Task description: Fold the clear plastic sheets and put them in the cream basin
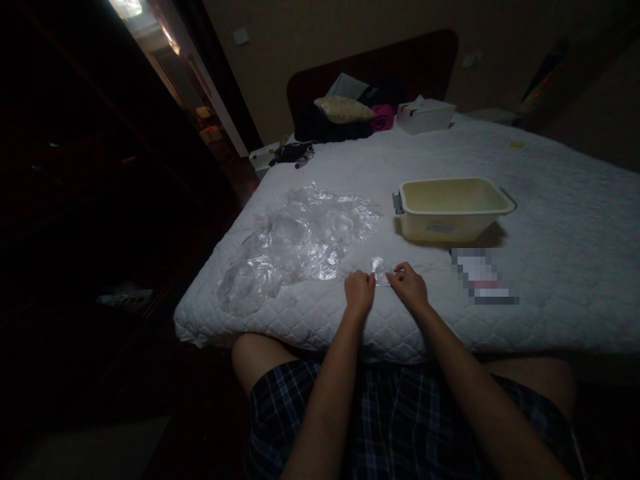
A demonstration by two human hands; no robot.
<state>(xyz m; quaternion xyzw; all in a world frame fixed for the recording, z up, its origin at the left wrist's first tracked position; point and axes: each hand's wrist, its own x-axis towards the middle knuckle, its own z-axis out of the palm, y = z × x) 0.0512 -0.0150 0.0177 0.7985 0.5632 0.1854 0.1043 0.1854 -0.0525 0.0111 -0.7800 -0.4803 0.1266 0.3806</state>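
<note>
A small clear plastic bag (379, 272) stretches between my two hands just above the bed's near edge. My left hand (359, 291) is closed in a pinch on its left side. My right hand (409, 287) pinches the right side between thumb and fingers. Left of my hands, a wide heap of crumpled clear plastic bags (305, 233) lies spread over the white quilted bed cover (310, 313). Whether the piece I hold is joined to that heap cannot be made out.
A cream plastic bin (450, 227) with grey handles stands beyond my right hand. Nearer lies a blurred-out flat object (483, 277). At the headboard (380, 63) are a pillow (344, 109), a pink roll (383, 117) and a white box (426, 116). Dark items (293, 153) lie at the left edge.
</note>
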